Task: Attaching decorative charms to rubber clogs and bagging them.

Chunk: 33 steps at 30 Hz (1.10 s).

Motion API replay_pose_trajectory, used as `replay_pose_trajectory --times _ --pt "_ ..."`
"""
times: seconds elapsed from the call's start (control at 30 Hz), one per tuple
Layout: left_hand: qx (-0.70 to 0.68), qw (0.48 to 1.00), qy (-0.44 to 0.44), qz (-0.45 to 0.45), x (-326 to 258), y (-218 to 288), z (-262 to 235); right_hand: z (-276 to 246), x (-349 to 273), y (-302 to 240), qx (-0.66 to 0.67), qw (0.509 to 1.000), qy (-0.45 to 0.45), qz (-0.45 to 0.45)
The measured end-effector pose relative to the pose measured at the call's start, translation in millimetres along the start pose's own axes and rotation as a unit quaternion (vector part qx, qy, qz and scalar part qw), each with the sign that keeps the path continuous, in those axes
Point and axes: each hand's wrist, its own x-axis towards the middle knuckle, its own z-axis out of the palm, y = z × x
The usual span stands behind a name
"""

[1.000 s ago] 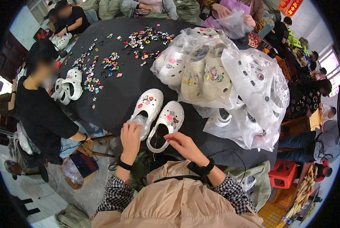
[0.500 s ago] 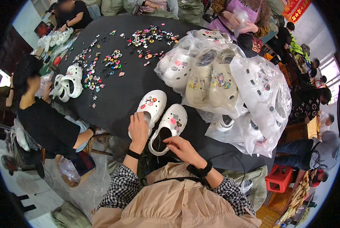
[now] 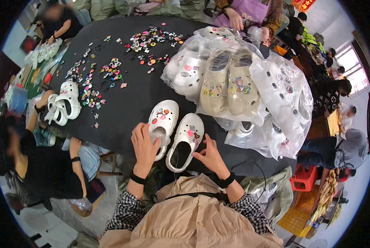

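Two white clogs with colourful charms stand side by side at the table's near edge, toes pointing away from me. My left hand (image 3: 145,144) grips the side of the left clog (image 3: 165,113), its fingers outside and its thumb at the foot opening. A bit of clear plastic shows in that opening. Beside the right clog (image 3: 190,125) is my right hand (image 3: 212,156), fingers apart and thumb near or against the clog's outer side. The right clog's dark inside is visible, and a thin thread or clear strand hangs by its heel.
Clear-bagged clogs (image 3: 230,87) are heaped to the right on the black table (image 3: 127,99). Several small charms (image 3: 110,70) lie scattered at the far left, near another white pair (image 3: 67,101). A co-worker in black (image 3: 48,173) sits at left; another in a purple apron (image 3: 251,14) is across.
My right hand has left the right clog's heel opening and moved to its outer side, fingers spreading. My left hand has shifted slightly left. The co-worker at left has leaned and reached out.
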Motion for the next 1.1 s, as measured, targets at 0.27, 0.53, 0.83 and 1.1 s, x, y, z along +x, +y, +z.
replay_pose_trajectory --times 0.27,0.53,0.83,1.1 --pt "-0.052 0.996 -0.067 -0.034 40.8 -34.2 50.3 43.1 -6.5 5.5 -0.031 0.999 -0.005 0.030" --pt "-0.022 0.992 -0.109 -0.060 45.1 -37.2 61.2 56.9 2.8 13.8 -0.042 0.996 0.039 0.074" --pt "-0.080 0.992 -0.087 -0.050 26.9 -35.1 54.6 47.2 12.3 8.7 -0.040 0.998 -0.014 0.043" --pt "-0.089 0.979 -0.127 -0.129 37.4 -48.8 55.8 -2.4 39.5 42.1 0.101 0.993 -0.064 -0.003"
